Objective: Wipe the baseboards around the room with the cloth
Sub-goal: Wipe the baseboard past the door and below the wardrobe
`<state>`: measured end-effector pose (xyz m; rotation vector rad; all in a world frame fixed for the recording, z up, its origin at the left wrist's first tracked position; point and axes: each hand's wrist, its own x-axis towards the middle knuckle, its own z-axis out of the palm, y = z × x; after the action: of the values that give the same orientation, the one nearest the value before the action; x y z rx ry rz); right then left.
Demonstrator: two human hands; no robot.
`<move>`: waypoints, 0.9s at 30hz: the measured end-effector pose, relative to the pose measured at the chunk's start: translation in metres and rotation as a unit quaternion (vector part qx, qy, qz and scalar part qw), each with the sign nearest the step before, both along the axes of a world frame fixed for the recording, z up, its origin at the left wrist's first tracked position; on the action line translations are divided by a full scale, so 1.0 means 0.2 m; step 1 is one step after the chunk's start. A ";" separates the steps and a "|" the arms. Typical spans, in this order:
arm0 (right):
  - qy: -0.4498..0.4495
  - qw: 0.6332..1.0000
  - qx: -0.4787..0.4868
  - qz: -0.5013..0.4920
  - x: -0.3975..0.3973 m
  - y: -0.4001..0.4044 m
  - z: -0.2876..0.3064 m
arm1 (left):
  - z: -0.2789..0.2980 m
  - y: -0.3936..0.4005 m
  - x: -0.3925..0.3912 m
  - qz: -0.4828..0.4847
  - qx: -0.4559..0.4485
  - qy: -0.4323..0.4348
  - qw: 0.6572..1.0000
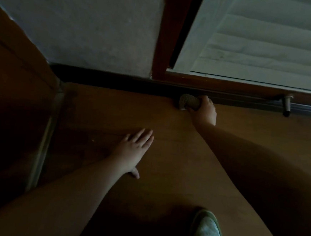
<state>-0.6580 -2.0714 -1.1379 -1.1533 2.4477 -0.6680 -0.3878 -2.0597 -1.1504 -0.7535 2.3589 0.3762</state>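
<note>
Two bare hands low over wooden floor (166,156), dim light. Right hand (204,110) reaching forward, fingers curled round a bunched, knobbly cloth (188,101); cloth pressed against dark baseboard (116,81) at its foot, near the door frame (164,44). Cloth's long axis roughly parallel to baseboard, free end pointing left. Left hand (133,151) flat on floor, fingers straight and slightly spread, pointing toward the wall. Metal doorstop (286,105) further right. Shoe (207,231) at bottom edge.
</note>
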 end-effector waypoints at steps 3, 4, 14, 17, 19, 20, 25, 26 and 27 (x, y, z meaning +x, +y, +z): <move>0.009 1.000 0.012 -0.027 -0.11 0.06 0.00 | 0.00 0.01 0.00 -0.002 -0.004 -0.004 1.000; 0.004 0.999 0.017 -0.048 -0.14 0.08 0.00 | 0.00 0.01 0.00 -0.002 -0.006 -0.003 1.000; -0.101 0.983 -0.033 -0.148 0.01 0.11 0.00 | -0.07 0.05 0.16 0.130 -0.032 0.155 0.979; -0.106 0.991 -0.045 -0.065 0.22 0.03 -0.02 | -0.06 0.03 0.29 0.147 -0.079 0.204 0.964; -0.109 0.993 -0.044 -0.003 0.39 -0.04 -0.01 | -0.04 0.01 0.38 0.167 -0.099 0.197 0.961; -0.112 0.992 -0.041 0.027 0.47 -0.08 -0.01 | -0.04 0.00 0.42 0.179 -0.105 0.183 0.961; -0.155 0.981 -0.015 0.112 0.92 -0.25 -0.01 | -0.03 -0.03 0.58 0.304 -0.069 0.108 0.944; -0.165 0.979 -0.011 0.121 1.02 -0.29 0.00 | -0.02 -0.03 0.63 0.336 -0.054 0.106 0.934; -0.172 0.976 -0.012 0.132 1.11 -0.33 0.01 | -0.02 -0.02 0.69 0.363 -0.041 0.107 0.925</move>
<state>-0.4370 -2.1370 -1.1353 -1.2266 1.9641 -0.7449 -0.2499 -2.0634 -1.1548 -1.7036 2.2167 0.6946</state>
